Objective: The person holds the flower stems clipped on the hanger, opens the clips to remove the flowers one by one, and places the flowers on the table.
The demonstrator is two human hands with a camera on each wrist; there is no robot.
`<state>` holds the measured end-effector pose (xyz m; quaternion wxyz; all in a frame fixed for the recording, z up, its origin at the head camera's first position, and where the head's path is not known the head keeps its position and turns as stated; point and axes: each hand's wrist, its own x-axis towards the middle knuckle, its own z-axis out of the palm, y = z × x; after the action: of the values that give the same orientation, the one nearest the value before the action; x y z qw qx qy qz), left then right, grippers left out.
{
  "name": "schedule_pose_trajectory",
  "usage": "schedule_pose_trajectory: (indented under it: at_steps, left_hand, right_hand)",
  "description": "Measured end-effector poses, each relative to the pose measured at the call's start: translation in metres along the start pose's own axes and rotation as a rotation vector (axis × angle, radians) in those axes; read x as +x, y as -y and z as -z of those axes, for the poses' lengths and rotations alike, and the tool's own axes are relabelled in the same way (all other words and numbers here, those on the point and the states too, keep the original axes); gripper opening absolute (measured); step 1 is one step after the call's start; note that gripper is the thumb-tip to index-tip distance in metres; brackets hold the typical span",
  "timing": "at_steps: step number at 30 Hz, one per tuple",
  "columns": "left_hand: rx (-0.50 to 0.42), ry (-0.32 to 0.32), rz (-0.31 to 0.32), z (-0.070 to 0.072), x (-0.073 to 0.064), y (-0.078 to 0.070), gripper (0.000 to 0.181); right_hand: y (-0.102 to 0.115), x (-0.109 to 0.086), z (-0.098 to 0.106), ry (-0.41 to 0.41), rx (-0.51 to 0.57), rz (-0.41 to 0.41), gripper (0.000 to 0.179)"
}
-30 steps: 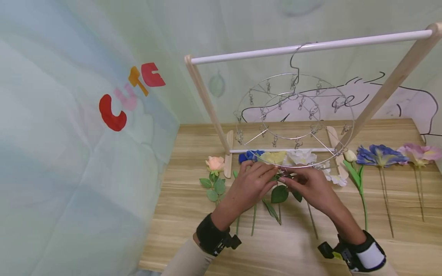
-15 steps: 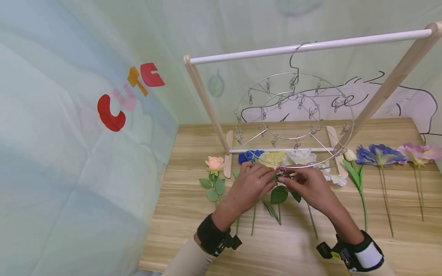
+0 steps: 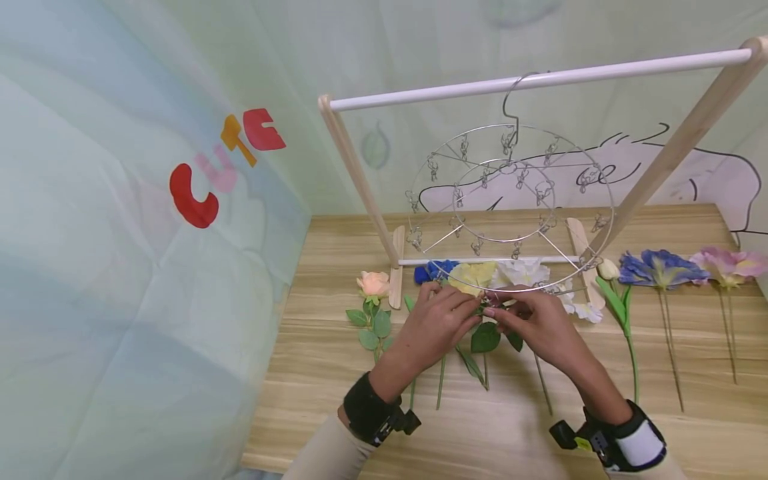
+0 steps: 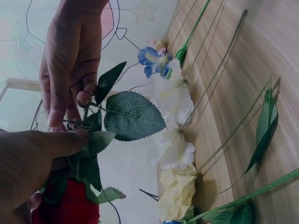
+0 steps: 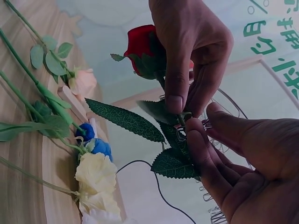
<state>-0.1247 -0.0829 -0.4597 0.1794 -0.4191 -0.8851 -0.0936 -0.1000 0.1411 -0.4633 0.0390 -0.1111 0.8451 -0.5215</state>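
Observation:
A red rose (image 5: 139,50) with dark green toothed leaves (image 4: 133,115) is held at the bottom of a round metal clip hanger (image 3: 519,291). My left hand (image 3: 441,321) pinches its stem close below the bloom. My right hand (image 3: 543,328) has thumb and fingers around a small metal clip (image 4: 77,125) against the stem. The fingertips of both hands nearly meet there and partly cover the clip, so whether its jaws grip the stem cannot be told. The head view hides the red bloom behind my hands.
The hanger hooks over the white bar (image 3: 420,95) of a wooden rack. Along the wooden table (image 3: 324,400) lie a peach rose (image 3: 375,285), blue flowers (image 3: 441,269), a yellow flower (image 3: 473,275), white flowers (image 3: 521,272), a white tulip (image 3: 609,269), a blue-purple flower (image 3: 663,270) and a pink flower (image 3: 727,267).
Both hands stay almost in the same place, fingers together at the stem and clip. The hanger shifts very slightly to the left.

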Motion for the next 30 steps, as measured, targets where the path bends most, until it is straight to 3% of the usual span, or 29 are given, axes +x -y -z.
schedule_pose_trajectory:
  at_steps: [12,30]
  left_hand:
    - [0.011,0.023,0.005,-0.002,0.0,-0.002,0.02]
    - [0.029,0.014,-0.011,-0.004,-0.003,-0.002,0.012]
  right_hand:
    - [-0.004,0.0,-0.007,-0.058,0.08,0.0,0.027]
    - [-0.008,-0.004,-0.014,-0.251,0.144,0.084,0.017]
